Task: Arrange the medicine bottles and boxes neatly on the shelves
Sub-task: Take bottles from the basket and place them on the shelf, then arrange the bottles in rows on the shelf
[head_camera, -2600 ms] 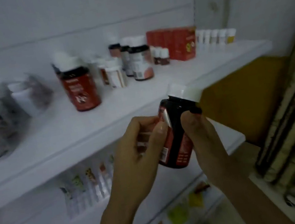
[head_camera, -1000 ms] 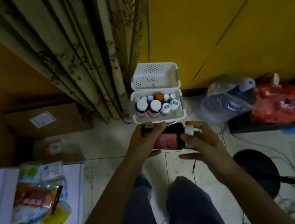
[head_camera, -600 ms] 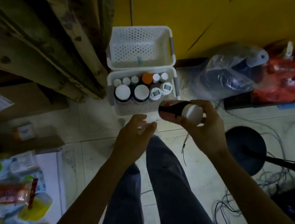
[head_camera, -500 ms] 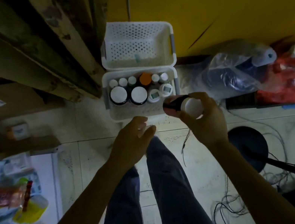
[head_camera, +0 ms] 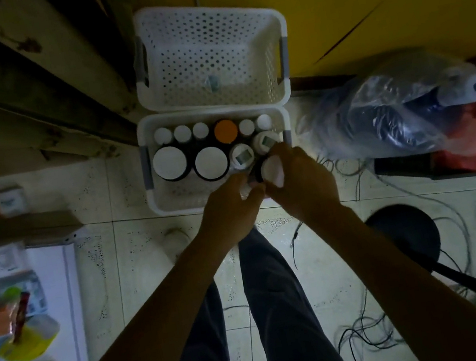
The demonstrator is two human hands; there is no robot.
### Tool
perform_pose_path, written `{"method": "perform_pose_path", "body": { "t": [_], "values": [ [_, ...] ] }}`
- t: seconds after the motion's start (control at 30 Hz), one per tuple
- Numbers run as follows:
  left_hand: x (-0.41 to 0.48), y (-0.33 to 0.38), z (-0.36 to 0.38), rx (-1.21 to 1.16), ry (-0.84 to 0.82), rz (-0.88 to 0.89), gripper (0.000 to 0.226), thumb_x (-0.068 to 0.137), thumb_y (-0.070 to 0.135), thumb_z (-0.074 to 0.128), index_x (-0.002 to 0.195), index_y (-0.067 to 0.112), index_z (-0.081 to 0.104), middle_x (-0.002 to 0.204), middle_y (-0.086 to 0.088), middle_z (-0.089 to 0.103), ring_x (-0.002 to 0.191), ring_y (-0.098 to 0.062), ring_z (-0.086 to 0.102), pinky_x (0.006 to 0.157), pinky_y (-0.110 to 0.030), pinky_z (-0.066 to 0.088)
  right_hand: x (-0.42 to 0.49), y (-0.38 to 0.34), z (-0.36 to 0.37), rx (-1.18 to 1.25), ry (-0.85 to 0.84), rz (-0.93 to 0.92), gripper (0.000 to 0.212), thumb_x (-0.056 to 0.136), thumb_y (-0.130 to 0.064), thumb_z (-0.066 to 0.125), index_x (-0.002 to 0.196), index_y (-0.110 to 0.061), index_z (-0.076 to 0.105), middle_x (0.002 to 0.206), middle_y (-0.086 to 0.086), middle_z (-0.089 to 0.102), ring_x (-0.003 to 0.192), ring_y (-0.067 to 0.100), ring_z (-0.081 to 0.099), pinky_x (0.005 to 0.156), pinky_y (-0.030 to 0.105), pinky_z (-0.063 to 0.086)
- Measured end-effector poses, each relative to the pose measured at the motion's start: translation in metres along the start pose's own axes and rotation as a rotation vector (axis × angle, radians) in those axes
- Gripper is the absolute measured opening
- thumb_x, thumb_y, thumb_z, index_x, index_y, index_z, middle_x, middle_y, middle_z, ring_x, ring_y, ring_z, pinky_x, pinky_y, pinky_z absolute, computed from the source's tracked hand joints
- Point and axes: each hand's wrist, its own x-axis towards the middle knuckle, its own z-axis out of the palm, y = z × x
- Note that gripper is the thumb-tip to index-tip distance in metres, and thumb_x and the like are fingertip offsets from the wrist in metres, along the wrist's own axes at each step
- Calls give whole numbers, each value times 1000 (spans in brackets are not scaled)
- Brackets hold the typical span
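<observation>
Right hand (head_camera: 297, 182) grips the white-capped bottle (head_camera: 272, 169) cap-up over the near right corner of the near basket (head_camera: 158, 207), apparently to slot it beside the standing bottles (head_camera: 211, 161); left hand (head_camera: 229, 210) hovers loosely curled alongside, contact indeterminate.

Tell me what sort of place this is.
Probably a back room or home storage corner: a white basket of medicine bottles sits on a tiled floor, loose cables trail nearby, and a curtain hangs at left.
</observation>
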Motion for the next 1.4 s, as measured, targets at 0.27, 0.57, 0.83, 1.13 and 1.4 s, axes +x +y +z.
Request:
{"method": "perform_pose_path", "body": {
  "t": [0.27,0.57,0.83,1.13,1.4],
  "values": [
    [4,-6,1,20,3,25,35,96,28,51,129,16,50,130,-1,56,115,-10,49,86,-20,32,-7,11,35,-126,169,-115,59,76,-35,76,127,-16,55,122,11,60,111,33,55,91,43,43],
    [-47,-9,-30,175,112,258,47,95,29,53,139,16,42,134,-5,55,124,-21,50,99,-31,40,-38,-12,-24,-128,216,-303,76,75,-35,77,139,-12,43,140,19,47,130,38,43,104,51,39],
    [-192,-33,-74,558,601,280,65,89,39,46,142,3,36,143,-19,43,131,-35,43,104,-49,35,-120,-127,-71,-220,192,-799,90,72,-42,78,145,-13,35,145,21,42,134,40,40,108,53,29],
    [-404,-145,-51,574,1128,-222,88,69,15,74,145,10,29,152,-14,30,140,-32,28,110,-52,29,-291,-275,-46,-332,103,-1544,88,79,-36,71,150,-15,24,155,15,28,142,34,27,113,50,22],
    [-632,-250,-17,700,1558,-528,79,77,16,61,148,11,26,157,-11,15,146,-28,10,113,-53,17,-520,-341,29,-234,215,-2004,84,77,-41,73,147,-16,34,157,18,17,145,33,15,114,54,15]
  ]
}}
